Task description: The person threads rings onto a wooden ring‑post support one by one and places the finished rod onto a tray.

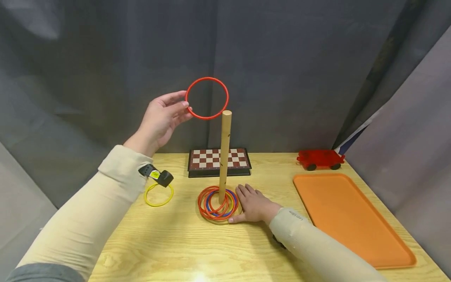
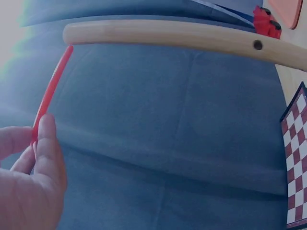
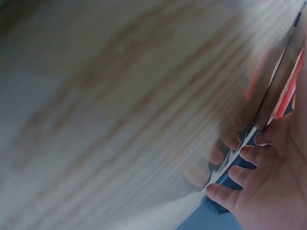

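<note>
My left hand (image 1: pixel 163 117) holds up a red ring (image 1: pixel 228 98), pinching its left edge between thumb and fingers. The ring is beside and above the top of an upright wooden peg (image 1: pixel 224 156), and not around it. In the left wrist view, the ring (image 2: pixel 50 88) appears edge-on near the peg's tip (image 2: pixel 76 33). Around the foot of the peg lie several red, blue and yellow rings (image 1: pixel 201 207) on its base (image 1: pixel 218 223). My right hand (image 1: pixel 255 205) rests with spread, fairly straight fingers at the base's right side; the right wrist view shows its palm (image 3: pixel 268 177) low against the table.
A yellow ring (image 1: pixel 158 205) lies on the table left of the peg, partly behind my left wrist strap. Behind the peg is a checkered board (image 1: pixel 201 160). An orange tray (image 1: pixel 352 219) lies at the right, with a red toy wagon (image 1: pixel 320 158) behind it.
</note>
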`<state>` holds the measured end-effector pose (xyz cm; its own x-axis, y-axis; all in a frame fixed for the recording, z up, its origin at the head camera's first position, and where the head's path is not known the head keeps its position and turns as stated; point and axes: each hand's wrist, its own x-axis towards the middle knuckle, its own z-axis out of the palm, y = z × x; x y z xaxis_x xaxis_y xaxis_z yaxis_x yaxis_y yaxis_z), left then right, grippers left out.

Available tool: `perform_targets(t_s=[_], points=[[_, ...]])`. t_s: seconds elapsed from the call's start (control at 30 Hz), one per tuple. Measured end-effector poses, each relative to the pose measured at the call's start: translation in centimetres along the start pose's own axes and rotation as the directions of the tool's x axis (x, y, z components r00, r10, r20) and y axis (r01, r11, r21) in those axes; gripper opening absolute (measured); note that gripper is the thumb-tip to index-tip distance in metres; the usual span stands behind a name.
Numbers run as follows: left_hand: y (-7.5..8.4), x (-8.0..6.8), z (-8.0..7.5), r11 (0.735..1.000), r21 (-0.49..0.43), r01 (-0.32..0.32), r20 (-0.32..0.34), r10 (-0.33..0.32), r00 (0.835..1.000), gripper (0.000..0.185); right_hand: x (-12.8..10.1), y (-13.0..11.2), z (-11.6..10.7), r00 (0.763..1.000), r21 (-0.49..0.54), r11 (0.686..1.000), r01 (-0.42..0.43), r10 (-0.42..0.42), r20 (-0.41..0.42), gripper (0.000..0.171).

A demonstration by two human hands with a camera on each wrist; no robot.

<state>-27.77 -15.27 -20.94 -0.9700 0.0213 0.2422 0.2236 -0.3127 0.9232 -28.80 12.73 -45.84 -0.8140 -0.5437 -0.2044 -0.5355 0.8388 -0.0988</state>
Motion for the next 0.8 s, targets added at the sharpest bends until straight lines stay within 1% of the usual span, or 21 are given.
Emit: perform_targets(t_s=[0.07,0.13,0.2,0.27,0.3,0.4,0.5,0.6,0.67,0.8], points=[[0.3,0.0,-0.1,1.000,0.001,-0.017,-0.018,0.017,1.000,0.035,-0.1,0.0,0.0,1.000,-0.011,1.000,-0.002,0.002,0.001,0.117],[0.7,0.1,-0.1,0.999,-0.017,-0.033,-0.014,0.033,0.999,0.033,-0.1,0.0,-0.1,1.000,-0.014,1.000,-0.002,0.002,0.000,0.117],[1.0,0.0,0.2,0.998,-0.042,-0.039,0.007,0.040,0.999,0.031,-0.2,0.1,-0.2,1.000,-0.011,1.000,0.004,-0.004,-0.004,0.117],[1.0,0.0,0.7,0.998,-0.044,-0.034,0.037,0.036,0.999,0.030,-0.2,0.2,-0.2,1.000,-0.016,1.000,0.005,-0.005,-0.001,0.117],[0.9,-0.1,1.0,0.999,-0.031,-0.023,0.054,0.025,0.998,0.030,-0.3,0.2,-0.2,1.000,-0.013,1.000,0.005,-0.005,-0.002,0.117],[0.1,-0.2,1.8,0.998,0.062,0.018,0.102,-0.025,0.994,0.037,-0.2,0.3,-0.2,1.000,-0.009,1.000,0.001,-0.001,-0.006,0.117],[-1.5,-0.1,2.2,0.985,0.160,0.070,0.127,-0.091,0.988,0.043,-0.2,0.3,-0.2,1.000,-0.006,1.000,-0.007,0.007,-0.008,0.117],[-4.0,0.1,1.7,0.966,0.226,0.127,0.135,-0.160,0.978,0.044,-0.1,0.4,-0.3,1.000,-0.011,1.000,-0.010,0.010,-0.006,0.116],[-6.0,-0.1,1.1,0.942,0.293,0.164,0.129,-0.209,0.969,0.042,-0.2,0.3,-0.3,1.000,-0.007,1.000,-0.007,0.007,-0.002,0.116],[-10.5,-0.8,-0.4,0.885,0.403,0.231,0.123,-0.303,0.945,0.040,-0.3,0.3,-0.3,1.000,-0.010,1.000,-0.004,0.004,0.002,0.117]])
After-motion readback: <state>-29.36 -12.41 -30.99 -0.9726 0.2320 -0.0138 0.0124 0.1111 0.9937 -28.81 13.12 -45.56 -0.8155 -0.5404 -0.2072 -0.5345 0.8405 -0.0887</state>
